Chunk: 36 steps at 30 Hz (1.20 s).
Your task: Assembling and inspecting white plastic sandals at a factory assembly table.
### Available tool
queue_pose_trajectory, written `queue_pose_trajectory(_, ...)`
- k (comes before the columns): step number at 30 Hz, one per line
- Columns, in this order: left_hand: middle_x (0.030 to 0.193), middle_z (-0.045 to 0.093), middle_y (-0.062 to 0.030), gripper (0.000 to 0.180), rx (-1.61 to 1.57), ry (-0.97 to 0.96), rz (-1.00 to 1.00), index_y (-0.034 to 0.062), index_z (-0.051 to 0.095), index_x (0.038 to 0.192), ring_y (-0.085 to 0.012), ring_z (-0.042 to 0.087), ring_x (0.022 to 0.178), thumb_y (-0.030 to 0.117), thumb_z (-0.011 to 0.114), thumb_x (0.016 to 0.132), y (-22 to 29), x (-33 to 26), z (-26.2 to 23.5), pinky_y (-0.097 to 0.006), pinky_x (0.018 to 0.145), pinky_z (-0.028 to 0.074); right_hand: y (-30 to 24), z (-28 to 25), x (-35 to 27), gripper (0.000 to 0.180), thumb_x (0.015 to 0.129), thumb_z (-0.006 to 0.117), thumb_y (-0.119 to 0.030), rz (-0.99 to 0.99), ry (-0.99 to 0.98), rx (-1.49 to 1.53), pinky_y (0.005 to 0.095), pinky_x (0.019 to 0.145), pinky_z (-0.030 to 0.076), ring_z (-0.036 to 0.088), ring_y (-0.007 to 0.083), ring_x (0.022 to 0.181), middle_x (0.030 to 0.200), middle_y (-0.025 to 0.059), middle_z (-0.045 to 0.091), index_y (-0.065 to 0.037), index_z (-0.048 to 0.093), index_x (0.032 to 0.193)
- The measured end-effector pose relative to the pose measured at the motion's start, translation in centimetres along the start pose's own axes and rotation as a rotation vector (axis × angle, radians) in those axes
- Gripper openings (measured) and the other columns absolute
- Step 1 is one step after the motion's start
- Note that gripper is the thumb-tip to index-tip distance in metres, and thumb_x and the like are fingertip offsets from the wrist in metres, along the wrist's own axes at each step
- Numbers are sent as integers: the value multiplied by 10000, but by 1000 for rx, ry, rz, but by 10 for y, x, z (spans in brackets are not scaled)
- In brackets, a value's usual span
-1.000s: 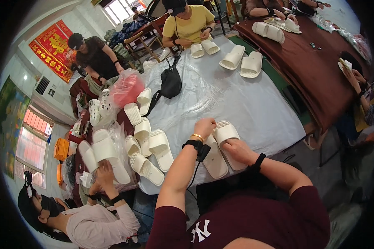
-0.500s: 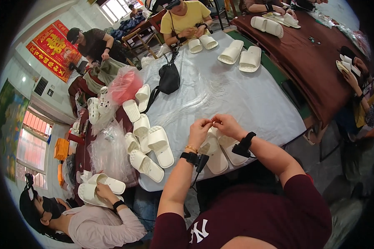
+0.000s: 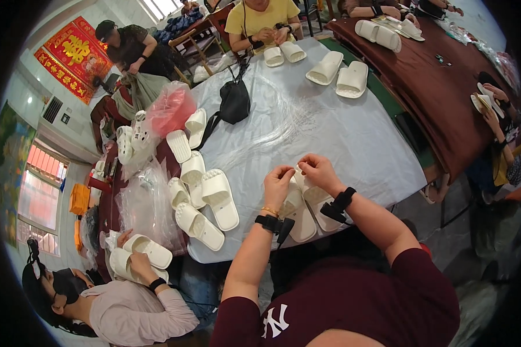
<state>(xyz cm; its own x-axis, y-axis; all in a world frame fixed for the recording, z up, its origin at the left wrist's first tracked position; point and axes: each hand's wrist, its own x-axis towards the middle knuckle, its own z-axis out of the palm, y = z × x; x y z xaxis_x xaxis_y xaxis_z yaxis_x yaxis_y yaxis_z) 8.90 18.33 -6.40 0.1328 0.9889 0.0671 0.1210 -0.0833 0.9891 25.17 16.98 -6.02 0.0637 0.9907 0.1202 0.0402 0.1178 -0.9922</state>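
My left hand (image 3: 278, 184) and my right hand (image 3: 320, 174) are raised close together over the near edge of the table, a small gap between them. The fingertips of each are pinched; anything between them is too fine to make out. Just under them lies a pair of cream slide slippers, the left slipper (image 3: 298, 218) and the right slipper (image 3: 320, 203), toes pointing away and partly covered by my hands. A loose bundle of clear, thin strands (image 3: 289, 124) is spread over the middle of the pale table cover (image 3: 359, 147).
More cream slippers (image 3: 219, 199) crowd the table's left side, near a black pouch (image 3: 235, 103) and a pink plastic bag (image 3: 172, 110). Another pair (image 3: 352, 80) stands at the far right. A co-worker (image 3: 139, 301) holds slippers at my left; a person in yellow (image 3: 260, 26) sits opposite.
My two hands, whose fingertips met before, have drawn slightly apart. The view has shifted a little. The co-worker at left has moved a hand on the slippers.
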Motion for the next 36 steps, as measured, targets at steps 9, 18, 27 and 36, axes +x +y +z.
queue_pose_trajectory(9, 811, 681, -20, 125, 93, 29, 59, 1, 691, 920, -78, 583, 723, 102, 669, 848, -3, -2, 3, -225, 653, 463, 6, 1, 0, 134, 852, 596, -115, 25, 10, 80, 235, 574, 466, 594, 83, 632, 697, 43, 649, 5, 644, 888)
queue_pose_trajectory(18, 802, 679, -17, 118, 66, 40, 39, 2, 692, 911, -74, 584, 712, 97, 662, 850, -1, -1, 3, -220, 637, 460, 3, 2, -2, 126, 821, 620, -110, -75, 67, -50, 240, 608, 472, 592, 89, 660, 734, 53, 663, 2, 656, 867)
queue_pose_trajectory(27, 790, 675, -16, 107, 59, 58, 69, 9, 697, 892, -73, 576, 696, 101, 667, 847, -3, -5, 4, -224, 622, 456, 2, 0, -5, 132, 839, 599, -112, 3, 42, 80, 235, 591, 460, 565, 76, 655, 718, 26, 637, 13, 640, 857)
queue_pose_trajectory(36, 767, 665, -15, 106, 66, 63, 76, 10, 700, 892, -72, 563, 673, 99, 675, 840, 0, -6, 7, -221, 603, 448, 4, 0, -3, 119, 846, 573, -100, 35, 24, 142, 224, 562, 439, 542, 66, 632, 714, 17, 624, 5, 628, 854)
